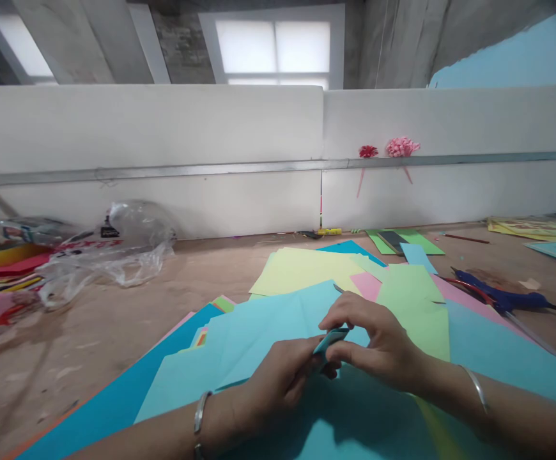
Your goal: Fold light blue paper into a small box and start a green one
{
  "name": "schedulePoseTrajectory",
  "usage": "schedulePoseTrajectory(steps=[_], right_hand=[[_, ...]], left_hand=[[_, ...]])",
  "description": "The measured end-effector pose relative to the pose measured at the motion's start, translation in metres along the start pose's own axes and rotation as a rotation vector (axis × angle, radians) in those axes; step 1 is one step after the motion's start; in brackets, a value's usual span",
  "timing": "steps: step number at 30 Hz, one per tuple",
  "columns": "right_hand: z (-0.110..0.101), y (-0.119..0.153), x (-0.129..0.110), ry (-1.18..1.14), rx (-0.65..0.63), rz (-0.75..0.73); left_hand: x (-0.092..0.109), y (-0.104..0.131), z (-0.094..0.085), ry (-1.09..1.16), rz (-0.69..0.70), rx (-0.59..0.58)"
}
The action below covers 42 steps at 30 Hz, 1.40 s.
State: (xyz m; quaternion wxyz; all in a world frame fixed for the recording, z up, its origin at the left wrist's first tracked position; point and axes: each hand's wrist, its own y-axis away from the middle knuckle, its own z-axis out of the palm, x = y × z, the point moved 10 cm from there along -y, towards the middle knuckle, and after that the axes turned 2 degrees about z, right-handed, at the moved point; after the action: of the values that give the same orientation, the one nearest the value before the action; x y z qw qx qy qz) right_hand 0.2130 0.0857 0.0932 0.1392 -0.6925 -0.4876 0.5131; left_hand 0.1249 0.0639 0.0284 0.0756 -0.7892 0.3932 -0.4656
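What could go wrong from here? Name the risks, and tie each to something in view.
The strip is small and held in the left hand, the right hand at its edge: an uneven squeeze might crumple it. The sheets overlap loosely beneath, so a moving hand could drag or crease them. The glue gun lies beside them at the right and might get knocked.

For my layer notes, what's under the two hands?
Light blue paper shows beneath the left hand; it and green paper show beneath the right hand. Spots the hands cover can't be seen.
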Motion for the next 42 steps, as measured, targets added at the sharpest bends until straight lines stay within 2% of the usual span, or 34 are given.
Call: schedulePoseTrajectory(steps=[5, 9, 14, 16, 18, 24, 29, 32, 35, 37, 39, 42], right_hand=[[-0.001, 0.001, -0.005, 0.018, 0.007, -0.047], [-0.002, 0.003, -0.009, 0.047, 0.04, -0.097], [0.002, 0.007, -0.018, 0.171, 0.042, -0.165], [0.006, 0.008, -0.021, 0.175, 0.019, -0.178], [0.008, 0.008, -0.02, 0.154, 0.002, -0.164], [0.009, 0.007, -0.011, 0.065, 0.0, -0.041], [0.011, 0.009, -0.011, 0.003, -0.035, 0.022], [0.012, 0.009, 0.002, -0.058, -0.044, 0.161], [0.019, 0.012, 0.023, -0.118, -0.092, 0.356], [0.021, 0.014, 0.031, -0.101, -0.11, 0.424], [0.019, 0.014, 0.033, -0.078, -0.083, 0.436], [0.009, 0.015, 0.04, -0.155, 0.03, 0.471]], left_hand=[[0.005, 0.001, -0.006, 0.037, 0.065, 0.066], [0.006, 0.004, -0.014, -0.109, 0.055, 0.134], [0.038, 0.004, -0.046, -0.331, 0.142, 0.393], [0.048, 0.003, -0.046, -0.319, 0.184, 0.393], [0.05, 0.002, -0.043, -0.265, 0.179, 0.373], [0.035, 0.008, -0.042, -0.15, 0.01, 0.41], [0.032, 0.0, -0.033, -0.109, -0.1, 0.266], [0.023, 0.0, -0.034, 0.011, -0.179, 0.263], [0.006, 0.006, -0.037, 0.11, -0.292, 0.336], [-0.006, 0.01, -0.036, 0.16, -0.358, 0.364], [-0.012, 0.011, -0.033, 0.209, -0.395, 0.372], [-0.011, 0.007, -0.028, 0.231, -0.391, 0.344]])
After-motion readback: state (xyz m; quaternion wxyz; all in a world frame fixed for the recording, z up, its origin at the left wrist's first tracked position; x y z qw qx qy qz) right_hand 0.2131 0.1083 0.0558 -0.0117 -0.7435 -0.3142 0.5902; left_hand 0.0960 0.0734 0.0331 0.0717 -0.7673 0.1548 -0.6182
